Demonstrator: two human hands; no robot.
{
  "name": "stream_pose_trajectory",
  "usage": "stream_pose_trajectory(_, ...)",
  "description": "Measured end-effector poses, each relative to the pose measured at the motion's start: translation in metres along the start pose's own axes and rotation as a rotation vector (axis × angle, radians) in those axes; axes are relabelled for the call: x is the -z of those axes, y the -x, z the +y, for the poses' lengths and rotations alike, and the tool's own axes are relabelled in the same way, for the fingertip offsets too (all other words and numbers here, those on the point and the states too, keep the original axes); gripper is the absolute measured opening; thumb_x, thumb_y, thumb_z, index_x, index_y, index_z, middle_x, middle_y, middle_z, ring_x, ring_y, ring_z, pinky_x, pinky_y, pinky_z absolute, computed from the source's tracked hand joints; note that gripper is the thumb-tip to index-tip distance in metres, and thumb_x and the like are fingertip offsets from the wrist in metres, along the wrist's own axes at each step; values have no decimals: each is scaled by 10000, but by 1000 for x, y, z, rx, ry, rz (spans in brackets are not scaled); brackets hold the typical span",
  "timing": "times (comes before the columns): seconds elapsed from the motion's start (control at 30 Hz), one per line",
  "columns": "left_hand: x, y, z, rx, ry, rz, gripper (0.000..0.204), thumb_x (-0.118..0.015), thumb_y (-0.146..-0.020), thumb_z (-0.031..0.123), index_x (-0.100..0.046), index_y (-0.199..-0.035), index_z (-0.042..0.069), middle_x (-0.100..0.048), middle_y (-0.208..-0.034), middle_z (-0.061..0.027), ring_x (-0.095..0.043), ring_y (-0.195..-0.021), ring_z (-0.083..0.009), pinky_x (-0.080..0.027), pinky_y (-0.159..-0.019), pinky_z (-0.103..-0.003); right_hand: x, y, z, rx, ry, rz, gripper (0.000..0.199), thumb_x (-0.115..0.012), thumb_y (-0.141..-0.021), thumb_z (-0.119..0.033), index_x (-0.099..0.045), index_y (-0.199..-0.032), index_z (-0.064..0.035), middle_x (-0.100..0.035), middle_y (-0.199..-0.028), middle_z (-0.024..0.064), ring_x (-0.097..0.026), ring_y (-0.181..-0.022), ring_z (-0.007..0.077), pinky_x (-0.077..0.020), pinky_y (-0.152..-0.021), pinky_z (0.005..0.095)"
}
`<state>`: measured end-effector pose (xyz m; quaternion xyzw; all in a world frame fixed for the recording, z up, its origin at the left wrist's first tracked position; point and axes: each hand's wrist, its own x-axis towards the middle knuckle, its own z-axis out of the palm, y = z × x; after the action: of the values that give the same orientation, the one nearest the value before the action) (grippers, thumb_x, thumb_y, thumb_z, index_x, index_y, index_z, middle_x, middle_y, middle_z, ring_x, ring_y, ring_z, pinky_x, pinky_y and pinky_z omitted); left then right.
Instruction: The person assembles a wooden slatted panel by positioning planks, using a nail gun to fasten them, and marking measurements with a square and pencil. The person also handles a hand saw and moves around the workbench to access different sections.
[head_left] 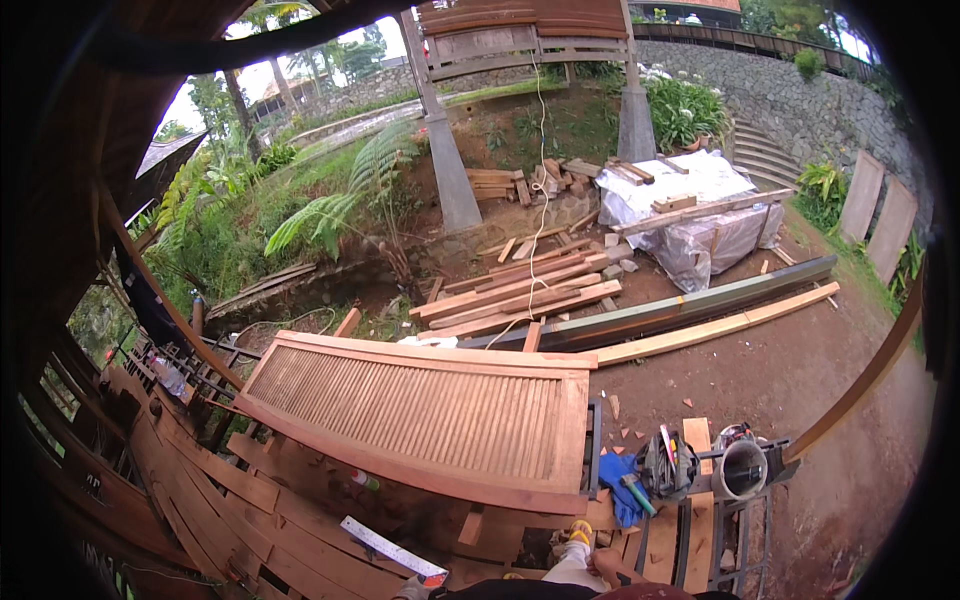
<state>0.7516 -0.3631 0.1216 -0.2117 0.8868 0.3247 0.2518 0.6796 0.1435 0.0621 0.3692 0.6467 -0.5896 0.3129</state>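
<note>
I look down from a height onto a work site. At the lower edge a grey shape that may be my left hand (410, 590) touches the near end of a metal ruler (390, 548) with a red tip; its grip is cut off by the edge. A small patch of skin (606, 568), perhaps my right hand, shows beside my light trouser leg and yellow sandal (581, 533). Below me a large slatted wooden shutter panel (430, 415) lies flat on reddish planks (250, 500).
A stand at the right holds a circular saw (668, 465), a blue cloth (618, 480) and a metal bucket (742, 468). Long beams (700, 320), stacked boards (520, 290), a covered pile (690, 215), a concrete post (450, 170) and stone steps (765, 150) lie beyond.
</note>
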Motion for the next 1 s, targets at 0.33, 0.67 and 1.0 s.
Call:
stream_pose_trajectory(0.33, 8, 26, 11, 128, -39, -11, 637, -818, -707, 555, -709, -1134, 94, -738, -1035, -144, -705, -930, -289, -546, -813, -382, 47, -58, 56, 46, 85, -227, 201, -494, -933, -108, -627, -946, 42, -660, -795, 195, -663, -604, 323, -530, -482, 428)
stream_pose_trajectory(0.67, 10, 56, 68, 211, 159, -101, 555, -835, -718, 511, -693, -1070, 107, -711, -836, -94, -664, -703, -223, -531, -653, -352, 27, -6, 40, -2, 107, 47, 211, -545, -884, -92, -699, -801, 26, -679, -695, 160, -693, -592, 268, -577, -544, 372)
stream_pose_trajectory(1.0, -23, 36, 162, -209, -35, 111, 458, -822, -787, 326, -639, -1046, -4, -705, -947, -158, -677, -861, -263, -524, -774, -354, -51, 68, -16, 49, -21, -244, 218, -600, -950, -179, -652, -1099, -28, -661, -864, 54, -642, -715, 145, -523, -646, 285)
